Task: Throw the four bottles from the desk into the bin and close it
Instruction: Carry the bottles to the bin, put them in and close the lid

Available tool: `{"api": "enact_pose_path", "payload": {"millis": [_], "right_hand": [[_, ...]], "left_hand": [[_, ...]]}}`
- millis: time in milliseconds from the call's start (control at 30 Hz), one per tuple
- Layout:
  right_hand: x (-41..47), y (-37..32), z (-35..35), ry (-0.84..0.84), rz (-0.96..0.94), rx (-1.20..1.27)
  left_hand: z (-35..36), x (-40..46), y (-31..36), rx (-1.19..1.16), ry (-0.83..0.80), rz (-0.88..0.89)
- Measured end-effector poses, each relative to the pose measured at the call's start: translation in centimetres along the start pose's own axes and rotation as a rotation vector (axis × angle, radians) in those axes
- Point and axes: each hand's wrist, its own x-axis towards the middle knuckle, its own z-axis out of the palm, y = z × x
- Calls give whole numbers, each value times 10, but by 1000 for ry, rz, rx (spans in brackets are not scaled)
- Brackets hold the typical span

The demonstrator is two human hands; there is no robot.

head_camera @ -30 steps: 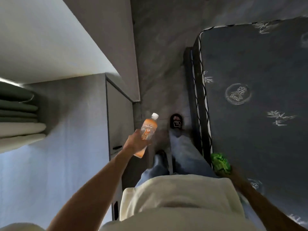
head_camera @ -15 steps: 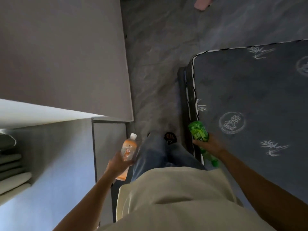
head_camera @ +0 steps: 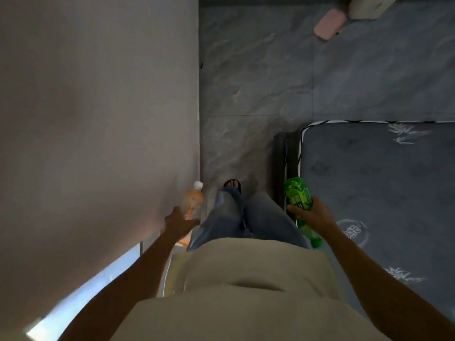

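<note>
The orange bottle [head_camera: 192, 212] is in the left hand [head_camera: 178, 223], whose fingers are wrapped round its lower body; its white cap points to the far side and a little up, so its long axis runs near-to-far, close beside the grey wall [head_camera: 98, 119] on the left. The green bottle [head_camera: 299, 207] is clamped in the right hand [head_camera: 311, 216] about its middle. It lies the other way round: the labelled broad end points far, and the narrow neck end sticks out near, toward the person's hip. Its long axis is also near-to-far, slanted slightly to the right at the near end, just beside the bed frame [head_camera: 283, 163].

Judging from this, the step in hand is the carry: two of the four bottles are held, one per hand, and the person stands in the gap between wall and mattress [head_camera: 381, 180], legs in jeans [head_camera: 236, 217], one sandalled foot [head_camera: 232, 184] forward on the tiled floor [head_camera: 258, 82]. No bin is in view, and neither is the desk, so how many bottles remain there cannot be told.

The next move calls for finding the bin, reaching it with both grips kept firm, and, if its lid is down, freeing a hand to lift it before dropping each bottle in.
</note>
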Motion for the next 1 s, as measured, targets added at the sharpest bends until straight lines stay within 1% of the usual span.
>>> {"api": "enact_pose_path", "payload": {"millis": [100,300,433,633,767,900,1000], "right_hand": [[6,0,-13,-16,67,8],[37,-2,-50,-31,226,106],[72,-26,-88,-24,277,204],[145,-93,-153,-14,237,233],[197,-149,-207,28,157,205],[243,-200,-259,75,87,272],[273,-233,-291,116,86,280]], "left_hand": [[-32,24,74,-7,18,90],[-82,67,216,97,-3,278],[-109,94,287,172,-12,318],[-145,124,342,287,-20,237],[-167,136,358,378,-29,194],[-193,155,382,406,-52,118],[-215,176,415,442,-85,90]]}}
